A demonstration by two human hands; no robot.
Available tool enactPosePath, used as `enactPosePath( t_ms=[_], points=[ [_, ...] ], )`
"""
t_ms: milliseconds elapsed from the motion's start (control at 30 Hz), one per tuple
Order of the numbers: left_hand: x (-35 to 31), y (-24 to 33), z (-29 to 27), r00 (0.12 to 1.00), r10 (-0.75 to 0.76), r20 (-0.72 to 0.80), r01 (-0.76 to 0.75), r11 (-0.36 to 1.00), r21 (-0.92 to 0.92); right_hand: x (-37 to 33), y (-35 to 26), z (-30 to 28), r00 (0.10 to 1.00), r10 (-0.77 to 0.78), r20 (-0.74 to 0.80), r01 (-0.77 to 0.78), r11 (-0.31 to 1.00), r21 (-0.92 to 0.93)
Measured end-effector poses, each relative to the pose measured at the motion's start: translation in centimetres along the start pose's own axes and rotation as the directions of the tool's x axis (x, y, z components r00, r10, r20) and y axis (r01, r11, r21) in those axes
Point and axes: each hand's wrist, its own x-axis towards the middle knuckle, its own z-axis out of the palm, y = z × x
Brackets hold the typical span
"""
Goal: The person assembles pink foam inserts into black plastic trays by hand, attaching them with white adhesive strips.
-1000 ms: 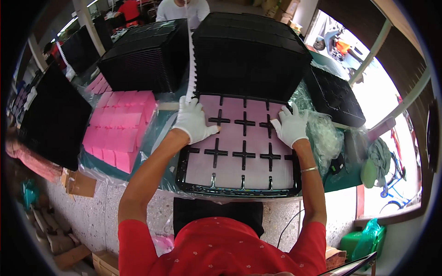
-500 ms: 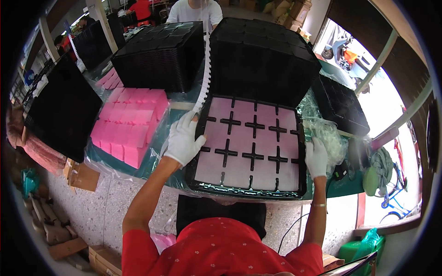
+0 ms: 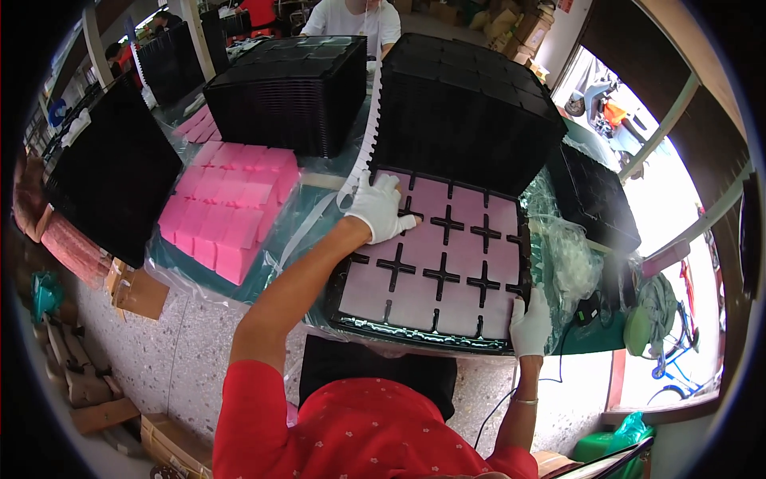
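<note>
A black compartment tray [image 3: 383, 329] with cross-shaped dividers lies in front of me, its cells filled with pale pink foam pieces [image 3: 399, 289]. My left hand [image 3: 375, 209], in a white glove, lies over the tray's far left cells. Its fingers are spread, and the thumb reaches toward a divider. At the right edge of the tray is my right hand [image 3: 529, 326], also gloved. The fingers of that hand stretch along the outer side, with the thumb at the rim. Both gloves leave some fingertips bare.
Pink foam blocks [image 3: 227, 209] stand left of the tray. Tall stacks of black trays [image 3: 471, 116] rise behind it, beside a white toothed strip [image 3: 372, 132]. Crumpled clear plastic [image 3: 573, 254] lies right. A person in a white shirt [image 3: 351, 22] is across the table.
My left hand has moved right, from the tray's left edge onto its far left cells. My right hand has slid nearer along the right edge. The view has shifted slightly.
</note>
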Motion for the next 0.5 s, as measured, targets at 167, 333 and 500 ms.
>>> enactPosePath(
  t_ms=[167,333,500],
  points=[
    [-3.9,-0.8,0.0,0.958,-0.179,-0.225,0.170,0.984,-0.059,-0.3,0.9,0.4,0.994,-0.020,-0.106,0.027,0.997,0.069],
    [-11.7,0.8,-0.2,0.894,-0.422,-0.150,0.350,0.867,-0.356,-0.2,1.0,-0.5,0.997,0.073,-0.023,-0.067,0.982,0.177],
    [-13.8,1.7,1.3,0.883,-0.454,-0.123,0.389,0.852,-0.349,0.4,1.0,-1.4,0.998,0.070,-0.005,-0.066,0.963,0.260]
  ],
)
